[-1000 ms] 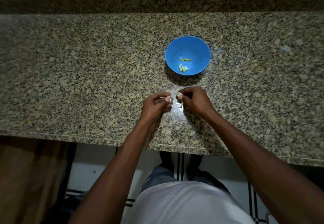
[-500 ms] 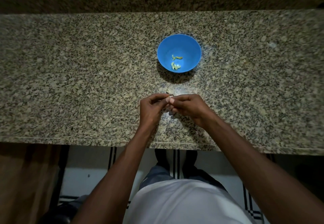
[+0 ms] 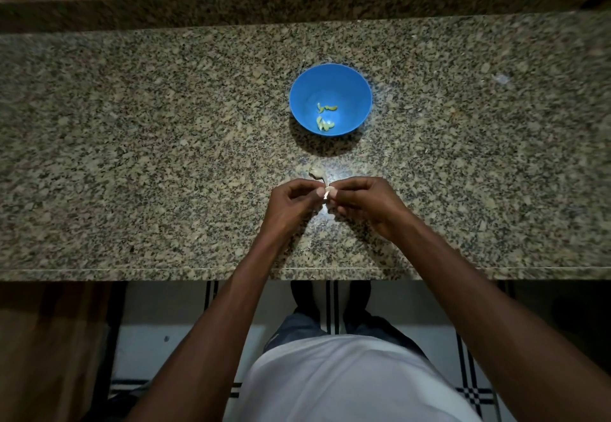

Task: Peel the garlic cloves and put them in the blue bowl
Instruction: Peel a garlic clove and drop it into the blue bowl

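the garlic clove point(image 3: 327, 194) sits pinched between the fingertips of both hands, held just above the desk point(image 3: 132, 157) near its front edge. it looks small and pale, with a bit of papery skin showing; most of it is hidden by the fingers. judging from its size, it should be very light, firm under the skin, and apt to slip once bare, so a hold at the two ends seems best while the skin is pulled along its length. the left hand point(image 3: 291, 203) and right hand point(image 3: 363, 203) are both curled nearly closed, thumbs and forefingers meeting on the clove. a scrap of loose skin point(image 3: 316, 173) lies on the desk just beyond the hands. farther back stands the blue bowl point(image 3: 330, 79), holding a few peeled cloves point(image 3: 325, 122).
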Demonstrator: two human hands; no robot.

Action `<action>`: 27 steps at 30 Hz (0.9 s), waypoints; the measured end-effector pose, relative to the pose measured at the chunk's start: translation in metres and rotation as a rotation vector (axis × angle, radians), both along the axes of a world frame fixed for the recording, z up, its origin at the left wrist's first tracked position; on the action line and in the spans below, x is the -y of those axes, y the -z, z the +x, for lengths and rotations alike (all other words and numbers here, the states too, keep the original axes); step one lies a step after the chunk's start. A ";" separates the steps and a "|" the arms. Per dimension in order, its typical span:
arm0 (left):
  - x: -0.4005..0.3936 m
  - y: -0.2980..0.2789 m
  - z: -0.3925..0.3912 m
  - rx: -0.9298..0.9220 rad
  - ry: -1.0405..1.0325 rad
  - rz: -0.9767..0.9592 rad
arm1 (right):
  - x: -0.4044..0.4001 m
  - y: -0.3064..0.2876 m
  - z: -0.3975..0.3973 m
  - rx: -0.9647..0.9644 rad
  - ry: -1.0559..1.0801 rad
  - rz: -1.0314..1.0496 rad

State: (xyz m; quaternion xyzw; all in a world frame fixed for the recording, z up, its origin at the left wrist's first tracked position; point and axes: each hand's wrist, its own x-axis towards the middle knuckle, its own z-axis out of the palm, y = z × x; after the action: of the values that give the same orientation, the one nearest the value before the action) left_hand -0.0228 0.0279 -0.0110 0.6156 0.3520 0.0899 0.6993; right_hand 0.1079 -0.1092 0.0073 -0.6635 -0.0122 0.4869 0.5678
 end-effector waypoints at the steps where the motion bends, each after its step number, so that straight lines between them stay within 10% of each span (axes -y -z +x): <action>1: 0.001 -0.001 0.000 0.011 0.004 -0.008 | -0.001 0.001 -0.001 0.040 -0.010 -0.002; 21: -0.009 0.001 -0.003 -0.107 0.109 0.011 | 0.003 0.004 0.005 0.286 -0.249 0.004; 27: -0.013 0.010 0.000 -0.183 0.009 0.277 | -0.002 0.012 0.006 0.519 -0.284 -0.137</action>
State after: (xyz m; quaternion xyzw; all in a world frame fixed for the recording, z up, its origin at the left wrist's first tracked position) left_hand -0.0231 0.0408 -0.0214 0.7134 0.3957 0.0783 0.5731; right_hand 0.1139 -0.1070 -0.0051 -0.7943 -0.2163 0.3754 0.4259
